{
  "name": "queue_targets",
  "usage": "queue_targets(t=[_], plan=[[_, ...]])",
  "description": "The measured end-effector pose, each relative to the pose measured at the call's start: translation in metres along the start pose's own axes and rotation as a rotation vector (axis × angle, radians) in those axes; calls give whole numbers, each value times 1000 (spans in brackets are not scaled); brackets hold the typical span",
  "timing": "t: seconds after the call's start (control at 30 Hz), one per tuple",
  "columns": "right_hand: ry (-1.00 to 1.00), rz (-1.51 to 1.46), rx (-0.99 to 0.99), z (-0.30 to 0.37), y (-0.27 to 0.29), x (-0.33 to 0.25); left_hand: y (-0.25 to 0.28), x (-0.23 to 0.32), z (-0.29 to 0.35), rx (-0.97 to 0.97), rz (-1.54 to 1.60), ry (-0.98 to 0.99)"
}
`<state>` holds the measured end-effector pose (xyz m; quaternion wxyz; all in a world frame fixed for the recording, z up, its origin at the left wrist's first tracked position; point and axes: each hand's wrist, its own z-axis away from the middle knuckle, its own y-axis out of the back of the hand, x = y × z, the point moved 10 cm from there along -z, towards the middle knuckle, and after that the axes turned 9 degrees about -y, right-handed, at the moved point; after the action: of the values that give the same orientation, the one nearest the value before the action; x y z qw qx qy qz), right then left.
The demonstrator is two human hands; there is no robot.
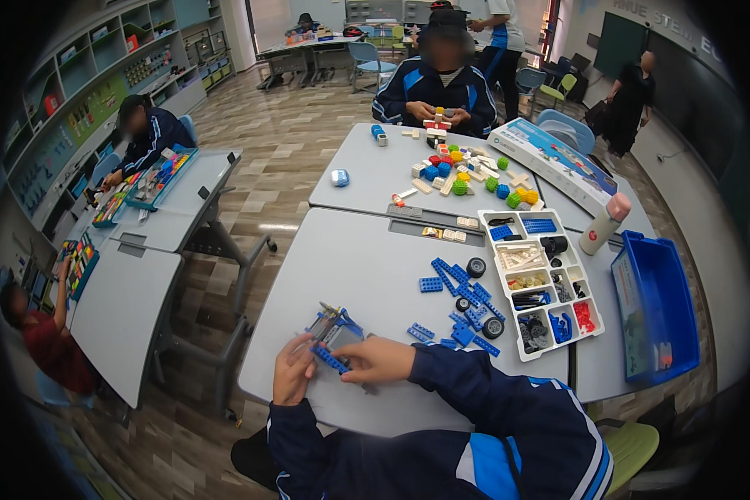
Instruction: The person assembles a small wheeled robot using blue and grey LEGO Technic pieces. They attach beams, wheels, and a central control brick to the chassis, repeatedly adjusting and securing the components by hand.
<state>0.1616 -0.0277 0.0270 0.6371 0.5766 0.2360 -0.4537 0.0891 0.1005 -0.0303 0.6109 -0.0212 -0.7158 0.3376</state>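
Observation:
A small grey and blue toy-brick model (333, 327) is between my hands, over the near left part of the table. My left hand (292, 371) is closed on its left side, fingers bent upward. A short blue studded beam (330, 360) lies across the model's near side, with my right hand (379, 360) pinching its right end. Whether the beam is joined to the model, I cannot tell. To the right are loose blue beams (452, 271), blue plates and several black wheels (492, 327).
A white sorting tray (515, 354) of parts stands right of the loose pieces. Beyond it are a pink-capped bottle (604, 223), a blue bin (679, 367) and a flat box (554, 162). Across the table a person (442, 83) handles bricks behind a pile of colourful pieces (454, 171).

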Motion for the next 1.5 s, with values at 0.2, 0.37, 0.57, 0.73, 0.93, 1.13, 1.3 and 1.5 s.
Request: queue_targets(t=[0.2,0.37,0.57,0.73,0.93,1.13,1.3,1.5], plan=[[11,-13,0,0,0,-1,-3,-1,0,-36,8,24],[17,-25,-30,1,1,0,-7,-4,0,-70,24,53],[126,80,-14,8,9,-7,-8,-4,0,-120,12,32],[125,78,-29,8,7,-6,-6,-8,0,-126,32,45],[137,-4,-58,18,15,-13,-1,-10,1,-120,-7,42],[-16,46,51,24,59,8,5,-12,-1,-93,-44,17],[-160,356,500,42,123,55,6,-8,-2,-64,-20,-11],[-345,599,800,55,154,109,-1,-2,3,-43,-32,-21]])
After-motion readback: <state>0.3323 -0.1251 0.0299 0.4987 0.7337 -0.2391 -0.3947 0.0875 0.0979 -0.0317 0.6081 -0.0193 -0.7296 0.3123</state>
